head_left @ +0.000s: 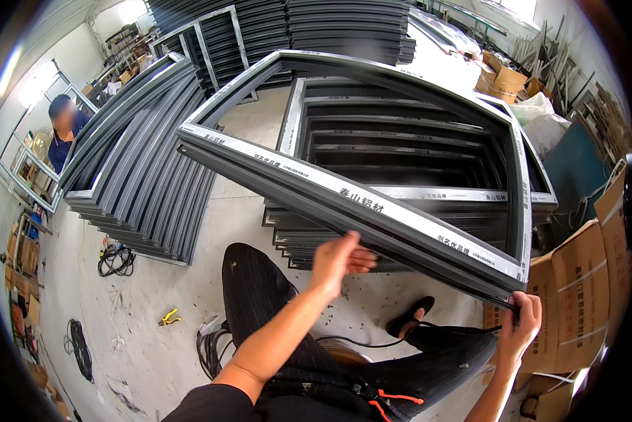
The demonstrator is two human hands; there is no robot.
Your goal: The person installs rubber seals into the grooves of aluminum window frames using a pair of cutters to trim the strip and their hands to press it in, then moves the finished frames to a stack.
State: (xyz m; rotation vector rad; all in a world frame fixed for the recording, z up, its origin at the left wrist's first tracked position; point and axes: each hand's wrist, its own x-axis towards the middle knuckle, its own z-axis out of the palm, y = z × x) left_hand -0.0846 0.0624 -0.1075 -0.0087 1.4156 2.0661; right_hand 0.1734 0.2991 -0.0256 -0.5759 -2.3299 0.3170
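Note:
A dark grey window frame (288, 179) with white printed protective film lies tilted across the top of a stack of similar frames (393, 193) in front of me. My left hand (340, 264) is just below the frame's near side, thumb and fingers apart, holding nothing; whether it touches the frame is unclear. At the near right corner my right hand (520, 327) is closed, its fingertips pinching a thin black strip (464, 328) against the frame's edge. That strip runs back across the floor beneath my leg. The tips of the right fingers are partly hidden.
Another stack of frames (147, 169) leans at the left, with a person (66, 130) behind it. Yellow-handled pliers (169, 318) and black coils (80, 350) lie on the floor. Cardboard boxes (576, 295) stand close at the right. Orange-handled pliers (393, 399) rest at my lap.

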